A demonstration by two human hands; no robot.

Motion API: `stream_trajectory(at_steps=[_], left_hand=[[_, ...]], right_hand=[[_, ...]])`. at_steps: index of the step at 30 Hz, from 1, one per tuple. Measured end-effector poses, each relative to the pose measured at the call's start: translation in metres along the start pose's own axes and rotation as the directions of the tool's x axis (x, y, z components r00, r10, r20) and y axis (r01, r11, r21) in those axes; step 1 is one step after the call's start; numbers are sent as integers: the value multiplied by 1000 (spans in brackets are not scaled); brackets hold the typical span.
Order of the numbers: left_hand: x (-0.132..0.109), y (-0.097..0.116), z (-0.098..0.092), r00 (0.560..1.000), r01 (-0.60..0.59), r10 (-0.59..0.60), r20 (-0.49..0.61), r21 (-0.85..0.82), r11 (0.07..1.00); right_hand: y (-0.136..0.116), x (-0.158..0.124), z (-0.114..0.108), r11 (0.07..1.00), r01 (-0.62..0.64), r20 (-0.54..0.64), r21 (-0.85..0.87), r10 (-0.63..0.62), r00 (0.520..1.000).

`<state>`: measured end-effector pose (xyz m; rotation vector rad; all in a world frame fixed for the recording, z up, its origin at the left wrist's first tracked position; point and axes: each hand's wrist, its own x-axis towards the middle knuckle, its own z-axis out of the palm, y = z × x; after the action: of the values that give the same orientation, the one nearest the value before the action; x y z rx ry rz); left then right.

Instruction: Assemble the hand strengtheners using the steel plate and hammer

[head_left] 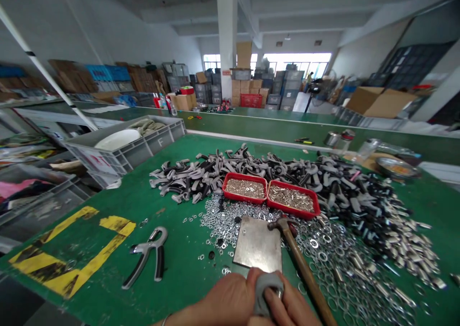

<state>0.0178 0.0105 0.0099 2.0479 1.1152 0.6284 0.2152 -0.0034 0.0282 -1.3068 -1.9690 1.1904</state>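
At the bottom middle, my left hand (228, 295) and my right hand (296, 304) come together around a grey hand-grip handle (265, 287) with a curved, hooked end. Fingers of both hands press on it, and something shiny shows inside the curve. The lower part of the handle is hidden by my hands. Just beyond them lies a flat steel plate (258, 244) with a small washer on it. A claw hammer (302, 259) with a wooden handle rests to its right. A hand-grip exerciser (149, 256) with grey and black handles lies to the left.
Two red trays (266, 199) of small metal parts stand before a pile of grey and black handles (201, 172). Loose washers (323, 256) and metal sleeves (413, 249) spread rightward. Yellow-black tape (91, 273) marks the left side, near a grey crate (143, 148).
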Motion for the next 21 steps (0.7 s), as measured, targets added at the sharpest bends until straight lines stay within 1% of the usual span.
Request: stream_trajectory(at_steps=[1,3,4,6,8,10,11,13,16,18,21], left_hand=[[11,-2,-5,1000,13,-14,8,30,999],[37,-9,-17,996,49,-56,66,98,994],[51,-15,-23,992,70,-84,93,144,987],[78,-25,-29,985,112,-143,95,272,956],[98,-30,-31,982,131,-175,63,437,890],[115,-26,-34,986,81,-151,73,584,807],[125,-21,-36,990,36,-114,81,641,767],[147,-8,-43,995,-45,-28,91,712,701],[195,5,-52,993,-113,58,100,744,659],[230,5,-50,988,-150,80,129,743,653],[274,-7,-38,980,-195,106,166,740,644]], right_hand=[[2,10,-7,998,20,-7,-58,-20,1000],[7,37,-30,974,49,-48,-223,-61,997],[10,53,-46,946,44,-79,-322,-73,994],[20,85,-80,844,15,-194,-537,-141,971],[34,113,-113,784,-14,-240,-621,-173,955],[52,135,-138,741,-33,-247,-671,-181,952],[61,145,-146,717,-45,-248,-696,-182,952],[78,162,-155,668,-75,-253,-740,-174,952],[95,184,-157,615,-103,-253,-781,-161,954],[101,194,-156,596,-99,-240,-797,-161,957],[106,200,-155,589,-80,-219,-804,-169,961]])
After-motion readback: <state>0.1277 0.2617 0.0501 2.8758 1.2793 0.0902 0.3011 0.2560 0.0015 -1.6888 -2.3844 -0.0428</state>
